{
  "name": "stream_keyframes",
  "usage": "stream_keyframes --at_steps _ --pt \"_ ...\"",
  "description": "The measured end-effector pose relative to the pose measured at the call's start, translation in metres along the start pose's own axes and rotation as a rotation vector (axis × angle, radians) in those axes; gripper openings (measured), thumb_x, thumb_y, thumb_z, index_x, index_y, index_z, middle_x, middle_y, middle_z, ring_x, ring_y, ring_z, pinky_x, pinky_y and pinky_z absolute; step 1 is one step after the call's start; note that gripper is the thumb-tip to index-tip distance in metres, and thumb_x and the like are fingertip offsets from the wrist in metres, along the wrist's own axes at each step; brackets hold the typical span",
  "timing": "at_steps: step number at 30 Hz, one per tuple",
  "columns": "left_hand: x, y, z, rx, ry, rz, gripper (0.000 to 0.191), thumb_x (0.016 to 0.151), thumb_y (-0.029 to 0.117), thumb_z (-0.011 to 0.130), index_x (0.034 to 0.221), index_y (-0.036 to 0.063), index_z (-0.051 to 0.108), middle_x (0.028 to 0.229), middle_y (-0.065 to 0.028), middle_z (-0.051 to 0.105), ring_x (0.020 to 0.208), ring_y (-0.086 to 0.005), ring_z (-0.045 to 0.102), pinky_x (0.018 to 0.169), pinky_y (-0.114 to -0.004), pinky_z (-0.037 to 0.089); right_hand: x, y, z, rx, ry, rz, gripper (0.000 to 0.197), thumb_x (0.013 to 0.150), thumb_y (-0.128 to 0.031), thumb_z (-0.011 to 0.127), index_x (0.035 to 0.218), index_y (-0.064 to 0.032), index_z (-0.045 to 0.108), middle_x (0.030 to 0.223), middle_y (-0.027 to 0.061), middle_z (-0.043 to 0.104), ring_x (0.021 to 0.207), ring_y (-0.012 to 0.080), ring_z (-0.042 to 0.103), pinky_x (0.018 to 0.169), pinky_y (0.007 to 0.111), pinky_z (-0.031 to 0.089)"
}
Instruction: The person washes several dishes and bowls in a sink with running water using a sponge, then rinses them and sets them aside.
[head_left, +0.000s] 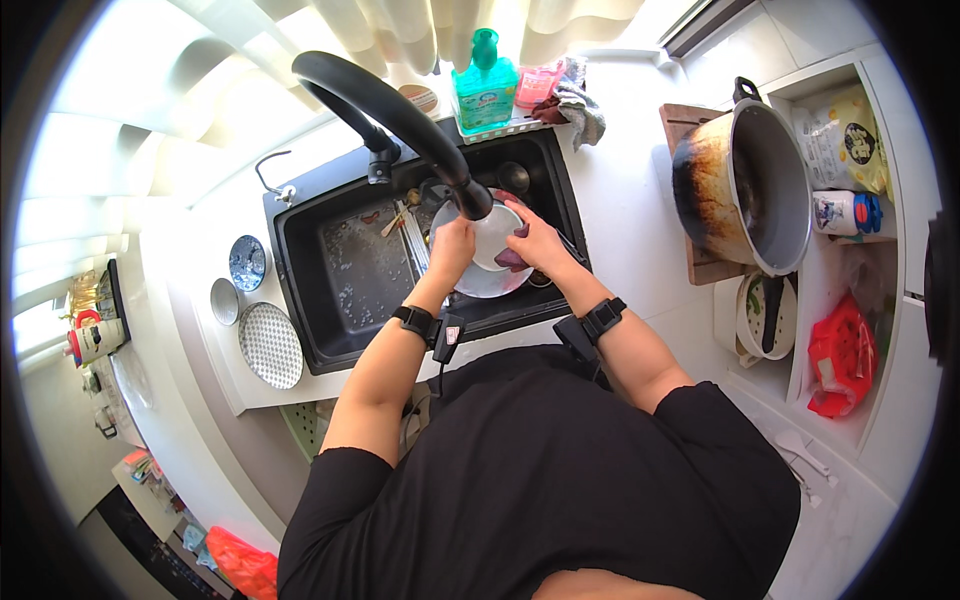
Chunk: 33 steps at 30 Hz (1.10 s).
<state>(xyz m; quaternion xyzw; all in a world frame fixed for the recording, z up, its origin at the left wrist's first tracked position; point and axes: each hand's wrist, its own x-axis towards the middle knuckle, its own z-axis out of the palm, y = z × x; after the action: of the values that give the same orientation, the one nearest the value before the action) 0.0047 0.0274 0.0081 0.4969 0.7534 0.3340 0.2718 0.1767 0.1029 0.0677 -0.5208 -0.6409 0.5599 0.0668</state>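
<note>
Over the black sink (561, 176), a pale round bowl (489, 285) is tilted beneath the spout of the black faucet (405, 97). My left hand (453, 246) grips its left side, fingers curled at the rim. My right hand (541, 244) holds a purple cloth (511, 260) against the bowl's right side. Whether a second dish lies inside or under the bowl I cannot tell. Chopsticks (413, 238) lie in the sink just left of the bowl, and a dark round ladle or cup (514, 178) sits behind it. The spout hides part of the bowl.
Left of the sink stand a blue patterned bowl (247, 262), a ribbed small bowl (224, 301) and a patterned plate (271, 345). Behind it is a green soap bottle (484, 94) beside a grey rag (581, 112). A large scorched pot (709, 187) rests on a wooden board (694, 274) at right.
</note>
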Motion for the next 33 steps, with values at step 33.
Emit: stream_keyframes --at_steps 33 --pt "-0.034 -0.018 -0.019 -1.154 -0.361 -0.796 0.046 0.102 0.034 0.038 0.144 0.0207 0.023 0.137 -0.0144 0.043 0.117 -0.0344 0.056 0.085 -0.05 0.058 0.007 -0.029 0.003 -0.521 0.205 -0.298 0.032 0.085 -0.035 0.066 0.105 -0.0107 0.06 0.094 0.0103 0.064 0.092 0.0318 0.065 0.076 0.043 0.053"
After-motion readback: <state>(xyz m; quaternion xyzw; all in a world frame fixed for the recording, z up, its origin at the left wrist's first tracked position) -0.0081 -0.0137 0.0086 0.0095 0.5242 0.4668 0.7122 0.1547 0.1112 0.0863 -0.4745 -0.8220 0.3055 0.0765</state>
